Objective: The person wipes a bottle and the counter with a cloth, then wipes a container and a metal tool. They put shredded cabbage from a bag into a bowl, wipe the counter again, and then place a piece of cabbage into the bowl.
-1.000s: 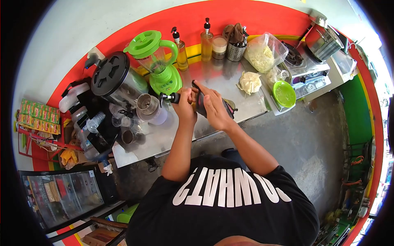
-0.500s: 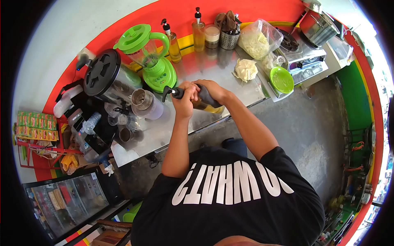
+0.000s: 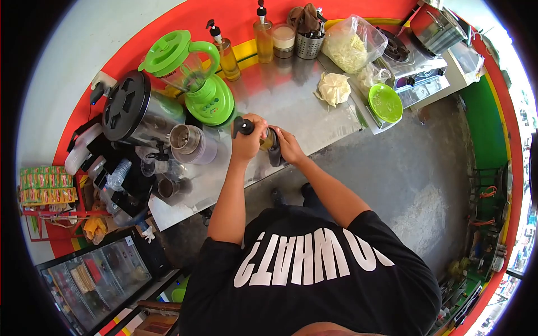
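My left hand (image 3: 248,138) is closed around the neck of a pump bottle (image 3: 264,144) with a black pump head (image 3: 242,126) and yellowish contents. The bottle is tilted over the counter's front edge, its pump to the left. In my right hand (image 3: 289,147) is a dark grey cloth (image 3: 274,152), pressed against the bottle's side. Part of the bottle is hidden by the hands and cloth. To the left of my left hand stand a green blender (image 3: 208,101) and a metal-topped cup (image 3: 185,138).
Two more pump bottles (image 3: 227,59) stand along the back wall beside a utensil holder (image 3: 309,45). Right of them are a clear bag of shredded food (image 3: 354,47), a tied bag (image 3: 333,89), a green bowl (image 3: 385,103) and a stove (image 3: 409,73). A large black-lidded container (image 3: 128,106) stands left.
The bottle has turned from lying sideways to a steeper angle. My right hand and the cloth have moved left and down along its side, while my left hand keeps its neck.
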`<state>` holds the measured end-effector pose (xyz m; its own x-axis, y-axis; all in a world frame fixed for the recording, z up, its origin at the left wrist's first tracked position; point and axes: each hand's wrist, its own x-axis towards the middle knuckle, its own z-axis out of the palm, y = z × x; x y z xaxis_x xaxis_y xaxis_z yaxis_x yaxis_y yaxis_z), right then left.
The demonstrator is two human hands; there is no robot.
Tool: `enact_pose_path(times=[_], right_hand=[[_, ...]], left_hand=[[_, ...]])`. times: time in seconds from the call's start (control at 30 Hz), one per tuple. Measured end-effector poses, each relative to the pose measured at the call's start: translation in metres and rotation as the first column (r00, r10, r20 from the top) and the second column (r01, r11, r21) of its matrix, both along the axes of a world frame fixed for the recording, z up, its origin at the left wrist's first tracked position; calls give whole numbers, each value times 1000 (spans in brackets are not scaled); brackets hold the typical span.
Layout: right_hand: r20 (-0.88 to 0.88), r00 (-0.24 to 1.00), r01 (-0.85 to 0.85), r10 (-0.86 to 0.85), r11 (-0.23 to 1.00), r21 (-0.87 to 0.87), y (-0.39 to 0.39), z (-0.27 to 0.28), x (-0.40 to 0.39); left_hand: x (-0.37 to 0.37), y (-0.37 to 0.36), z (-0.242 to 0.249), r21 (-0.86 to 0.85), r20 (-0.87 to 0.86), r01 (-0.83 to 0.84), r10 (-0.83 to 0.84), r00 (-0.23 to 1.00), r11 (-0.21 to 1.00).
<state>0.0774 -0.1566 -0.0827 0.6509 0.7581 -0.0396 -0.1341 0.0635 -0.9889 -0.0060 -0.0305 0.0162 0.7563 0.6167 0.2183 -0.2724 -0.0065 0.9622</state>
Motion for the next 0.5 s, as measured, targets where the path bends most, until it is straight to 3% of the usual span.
enact_pose_path(times=[0.07, 0.13, 0.2, 0.27, 0.3, 0.43, 0.5], right_hand=[[-96, 994, -59, 53, 997, -54, 7, -9, 22], [-233, 958, -222, 169, 948, -226, 11, 10, 36], [-213, 967, -178, 137, 967, -183, 19, 13, 45], [-385, 879, -348, 281, 930, -115, 23, 53, 56], [-480, 843, -298, 244, 954, -39, 23, 77, 55], [-463, 875, -161, 140, 987, -5, 20, 73, 36], [-92, 987, -120, 133, 983, 137, 15, 31, 26]], left_hand=[[10, 9, -7, 275, -29, 139, -136, 990, 951], [15, 8, -4, 218, -84, 156, -141, 986, 963], [21, 12, -2, 396, -145, 235, -192, 971, 888], [26, 10, 2, 428, -152, 265, -221, 963, 864], [26, 10, 3, 461, -160, 293, -246, 956, 838], [21, 5, 6, 642, -126, 121, -51, 991, 757], [21, -5, 14, 641, -1, -66, 87, 996, 765]])
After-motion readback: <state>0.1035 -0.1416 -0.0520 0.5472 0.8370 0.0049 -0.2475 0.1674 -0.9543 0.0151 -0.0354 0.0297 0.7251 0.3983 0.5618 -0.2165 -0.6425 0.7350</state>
